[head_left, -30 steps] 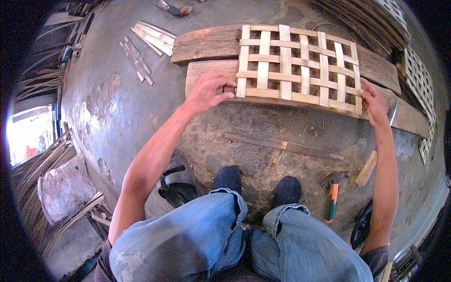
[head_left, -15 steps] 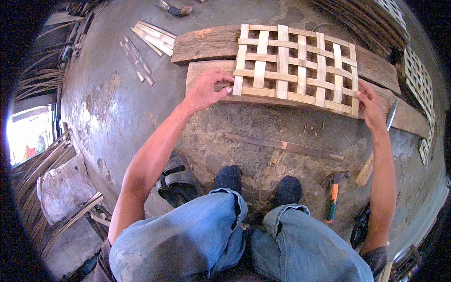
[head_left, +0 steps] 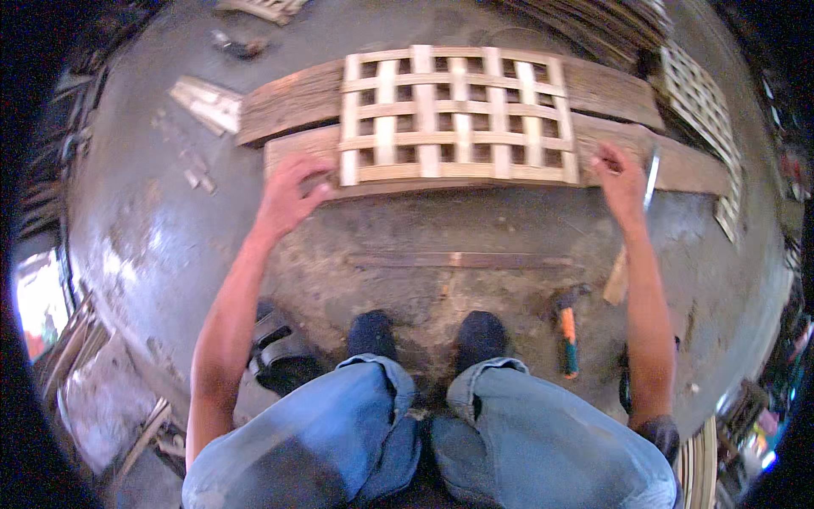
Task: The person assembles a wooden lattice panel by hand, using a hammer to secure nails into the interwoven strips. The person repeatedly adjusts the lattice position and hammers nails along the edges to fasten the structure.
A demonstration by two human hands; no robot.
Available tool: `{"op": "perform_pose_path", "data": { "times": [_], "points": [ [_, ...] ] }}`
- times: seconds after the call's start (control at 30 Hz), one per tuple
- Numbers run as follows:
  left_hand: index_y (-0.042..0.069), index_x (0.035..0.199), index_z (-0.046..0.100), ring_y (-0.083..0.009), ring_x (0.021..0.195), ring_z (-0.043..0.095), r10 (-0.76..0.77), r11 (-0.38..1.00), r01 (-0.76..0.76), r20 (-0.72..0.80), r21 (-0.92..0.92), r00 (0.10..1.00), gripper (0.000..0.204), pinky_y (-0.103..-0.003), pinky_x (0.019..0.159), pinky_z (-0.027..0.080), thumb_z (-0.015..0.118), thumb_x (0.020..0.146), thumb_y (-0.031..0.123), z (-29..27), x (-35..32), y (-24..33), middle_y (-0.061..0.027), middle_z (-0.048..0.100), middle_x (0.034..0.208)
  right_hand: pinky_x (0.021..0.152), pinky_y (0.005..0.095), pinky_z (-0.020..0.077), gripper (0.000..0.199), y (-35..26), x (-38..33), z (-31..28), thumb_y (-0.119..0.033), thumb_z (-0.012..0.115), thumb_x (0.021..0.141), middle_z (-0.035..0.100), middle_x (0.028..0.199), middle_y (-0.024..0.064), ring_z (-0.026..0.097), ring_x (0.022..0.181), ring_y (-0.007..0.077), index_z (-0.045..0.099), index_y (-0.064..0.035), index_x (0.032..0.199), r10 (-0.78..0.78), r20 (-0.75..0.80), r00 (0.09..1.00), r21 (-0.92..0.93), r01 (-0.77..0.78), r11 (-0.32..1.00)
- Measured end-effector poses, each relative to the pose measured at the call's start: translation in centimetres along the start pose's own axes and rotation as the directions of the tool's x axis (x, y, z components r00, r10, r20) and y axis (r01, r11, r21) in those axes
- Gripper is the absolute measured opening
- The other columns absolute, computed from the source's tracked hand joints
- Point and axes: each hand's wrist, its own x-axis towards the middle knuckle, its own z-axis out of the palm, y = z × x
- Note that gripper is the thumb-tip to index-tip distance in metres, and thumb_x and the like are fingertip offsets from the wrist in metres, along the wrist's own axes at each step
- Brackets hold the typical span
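Observation:
A woven lattice panel [head_left: 421,110] of pale, flat bamboo-like strips lies across two thick, worn wooden planks [head_left: 292,95]. Just off its left edge is my left hand [head_left: 288,193], thumb and fingers apart with nothing between them. On the other side, my right hand [head_left: 621,182] hovers a short way from the panel's right edge, fingers loosely bent and holding nothing; motion blurs it somewhat. A knife [head_left: 651,180] with a wooden handle slants beside my right hand and forearm, its blade tip by the front plank.
A hammer [head_left: 568,331] with an orange and green handle lies right of my feet. A dark narrow strip [head_left: 398,260] crosses the floor before me. Pale cut strips [head_left: 206,105] lie left of the planks, another woven panel [head_left: 697,100] far right, and a dark sandal [head_left: 287,355] by my left foot.
Both hands have let go of the lattice panel's side edges and drawn outward from it. The panel stays on the planks, turned a little straighter in view; the whole view has shifted.

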Motion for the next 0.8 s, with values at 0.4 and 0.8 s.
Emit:
{"op": "perform_pose_path", "data": {
  "times": [0.4, 0.8],
  "points": [
    [0.003, 0.1, 0.067, -0.0264, 0.093, 0.061, 0.065, 0.996, -0.065, 0.007, -0.061, 0.998, 0.033, -0.034, 0.083, 0.05, 0.077, 0.069, 0.008, -0.1, 0.7, 0.1, -0.0107, 0.063, 0.099, 0.069, 0.0254, 0.047, 0.035, 0.7, -3.1, 0.2, -0.005, 0.074, 0.076, 0.062, 0.092, 0.004, 0.056, 0.079, 0.0128, 0.068, -0.0058, 0.11, -0.144, 0.084, 0.986, -0.083, 0.151, 0.985],
    [0.002, 0.098, 0.067, -0.0226, 0.088, 0.061, 0.033, 0.996, -0.035, -0.027, -0.087, 0.999, 0.025, -0.031, 0.076, 0.051, 0.076, 0.074, 0.007, 0.2, 0.7, 1.3, -0.0097, 0.063, 0.095, 0.066, 0.0255, 0.0451, 0.034, 1.0, -2.9, 0.1, -0.01, 0.074, 0.076, 0.061, 0.088, 0.0026, 0.053, 0.072, 0.0135, 0.069, -0.0118, 0.11, -0.157, 0.058, 0.986, -0.089, 0.162, 0.983]
  ]
}}
